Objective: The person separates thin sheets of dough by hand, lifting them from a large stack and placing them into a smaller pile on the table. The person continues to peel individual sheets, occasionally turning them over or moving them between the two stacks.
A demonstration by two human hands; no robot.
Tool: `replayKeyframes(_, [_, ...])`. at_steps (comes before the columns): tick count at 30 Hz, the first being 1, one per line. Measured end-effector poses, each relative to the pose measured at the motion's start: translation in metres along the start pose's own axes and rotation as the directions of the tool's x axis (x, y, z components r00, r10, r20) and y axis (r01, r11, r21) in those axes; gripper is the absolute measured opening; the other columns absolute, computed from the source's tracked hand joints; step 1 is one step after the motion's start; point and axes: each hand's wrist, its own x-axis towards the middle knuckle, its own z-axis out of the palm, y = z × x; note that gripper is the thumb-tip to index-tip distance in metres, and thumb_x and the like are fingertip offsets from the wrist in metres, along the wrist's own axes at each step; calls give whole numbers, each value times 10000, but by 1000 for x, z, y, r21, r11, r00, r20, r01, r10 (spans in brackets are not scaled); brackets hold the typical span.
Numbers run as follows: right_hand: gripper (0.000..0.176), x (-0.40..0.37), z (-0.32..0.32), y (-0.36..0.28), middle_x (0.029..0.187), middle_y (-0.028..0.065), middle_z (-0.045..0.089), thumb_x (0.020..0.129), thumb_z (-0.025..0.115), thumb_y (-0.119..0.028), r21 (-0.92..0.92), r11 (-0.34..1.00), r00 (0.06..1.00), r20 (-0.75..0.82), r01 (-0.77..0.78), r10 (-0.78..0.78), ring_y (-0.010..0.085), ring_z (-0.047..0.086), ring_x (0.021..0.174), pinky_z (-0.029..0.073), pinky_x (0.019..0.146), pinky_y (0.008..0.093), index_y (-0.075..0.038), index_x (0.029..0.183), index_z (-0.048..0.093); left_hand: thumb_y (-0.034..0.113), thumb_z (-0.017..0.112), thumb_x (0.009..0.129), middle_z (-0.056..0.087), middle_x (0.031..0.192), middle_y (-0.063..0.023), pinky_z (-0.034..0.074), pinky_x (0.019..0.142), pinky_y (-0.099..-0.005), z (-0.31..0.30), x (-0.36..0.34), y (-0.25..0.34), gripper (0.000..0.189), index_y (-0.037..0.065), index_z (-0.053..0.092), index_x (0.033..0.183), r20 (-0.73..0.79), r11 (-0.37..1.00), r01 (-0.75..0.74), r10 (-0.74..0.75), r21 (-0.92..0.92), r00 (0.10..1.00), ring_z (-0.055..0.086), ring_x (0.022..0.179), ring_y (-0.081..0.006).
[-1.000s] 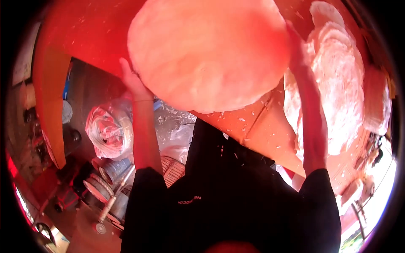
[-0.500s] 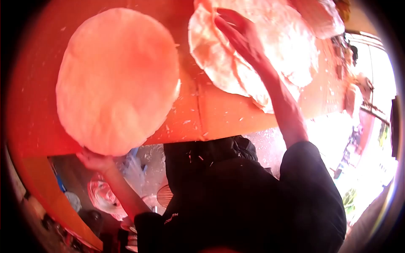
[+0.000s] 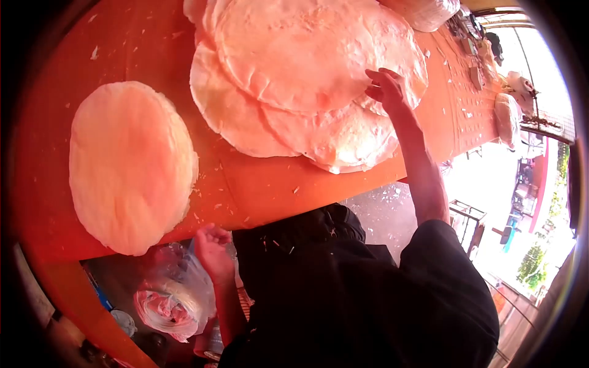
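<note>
Round, thin, pale flat sheets overlap in a wide pile (image 3: 294, 55) at the top centre of the orange table. Over the right part of this pile is my right hand (image 3: 388, 92), its fingers bent and apart, with nothing visible between them. A separate stack of round sheets (image 3: 129, 168) lies on the left of the table. My left hand (image 3: 215, 248) is at the front table edge, to the right of that stack and apart from it, with its fingers curled in and nothing seen in them.
Small pale crumbs dot the orange table (image 3: 211, 202). Below its front edge hangs or lies a clear plastic bag (image 3: 178, 300) with reddish-white contents. A wrapped bundle (image 3: 426, 12) sits at the top right. A metal-framed stand (image 3: 467, 224) is at the right.
The view has shifted. My right hand has moved off the folded edge of the sheet, which now lies flat on the pile. My left hand has moved right, away from the left stack.
</note>
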Motion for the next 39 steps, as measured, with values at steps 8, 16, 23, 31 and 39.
replayKeyframes(8, [211, 17, 23, -25, 650, 24, 578, 826, 702, -213, 50, 998, 882, 468, 32, -51, 129, 482, 471, 399, 449, 253, -34, 938, 688, 377, 368, 1026, 653, 886, -122, 517, 706, -323, 161, 28, -29, 425, 14, 558, 1135, 503, 971, 241, -212, 9, 837, 648, 808, -215])
replayKeyframes(16, [222, -41, -32, -114, 746, 63, 671, 837, 676, -177, 272, 960, 894, 413, 63, -176, 142, 608, 579, 475, 506, 251, 13, 950, 694, 478, 397, 982, 590, 1226, -194, 524, 864, -417, 272, 49, -36, 565, 12, 499, 1284, 719, 871, 453, -192, -189, 668, 584, 1126, -305])
replayKeyframes(23, [563, 8, -101, -19, 824, 118, 670, 751, 780, -294, -594, 757, 959, 224, 275, -173, 240, 643, 715, 498, 601, 364, 22, 1181, 598, 584, 386, 951, 471, 1412, -122, 500, 931, -491, 301, 51, -35, 690, 102, 355, 1444, 659, 773, 491, -127, -402, 741, 498, 1247, -326])
replayKeyframes(31, [618, -68, -31, -36, 1118, 212, 634, 702, 833, -292, -209, 547, 515, 699, 811, -496, 364, 633, 991, 518, 837, 399, -4, 1199, 604, 378, 522, 984, 633, 1109, -83, 552, 846, -392, 319, 59, -47, 370, 70, 545, 1188, 679, 935, 253, -16, -251, 734, 637, 986, -216])
replayKeyframes(39, [401, -48, -16, -18, 1095, 86, 675, 796, 772, -155, -184, 839, 640, 733, 512, -229, 178, 642, 966, 529, 837, 324, -33, 1160, 656, 212, 589, 958, 627, 1109, -103, 548, 888, -363, 320, 64, -49, 271, 29, 551, 1154, 570, 991, -22, 92, -129, 816, 638, 990, -208])
